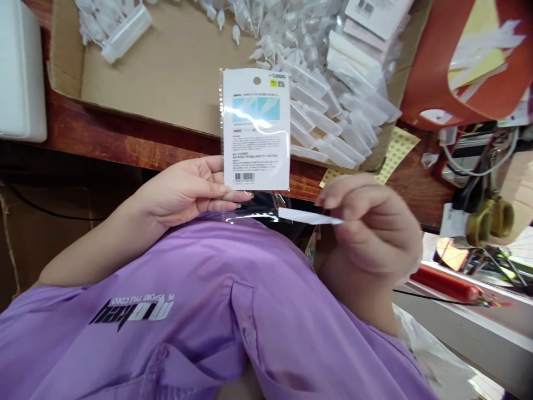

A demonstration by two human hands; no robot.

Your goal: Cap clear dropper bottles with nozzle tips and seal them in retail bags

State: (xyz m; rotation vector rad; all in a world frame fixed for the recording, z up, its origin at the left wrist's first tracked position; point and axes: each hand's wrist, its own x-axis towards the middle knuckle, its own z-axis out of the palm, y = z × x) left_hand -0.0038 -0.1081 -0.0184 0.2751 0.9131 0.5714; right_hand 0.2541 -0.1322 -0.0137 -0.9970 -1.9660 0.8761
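My left hand (187, 189) grips the lower left edge of a clear plastic bag, thumb in front and fingers behind. Inside the bag sits a white printed card (256, 141) with a blue picture, a barcode and a hang hole. The bag's clear flap hangs below the card, towards my body. Over on the right, my right hand (370, 222) is closed in a pinch on the end of a thin white strip (308, 216). The strip's other end reaches the bag's flap; whether it is still stuck there I cannot tell.
Beyond the bag, a cardboard box (166, 83) on the wooden table holds many clear plastic tubes (328, 122) and a stack of white cards (375, 16). A sticker sheet (397, 150), an orange container (433, 66) and scissors (489, 219) are at right; a white container (20, 72) stands left.
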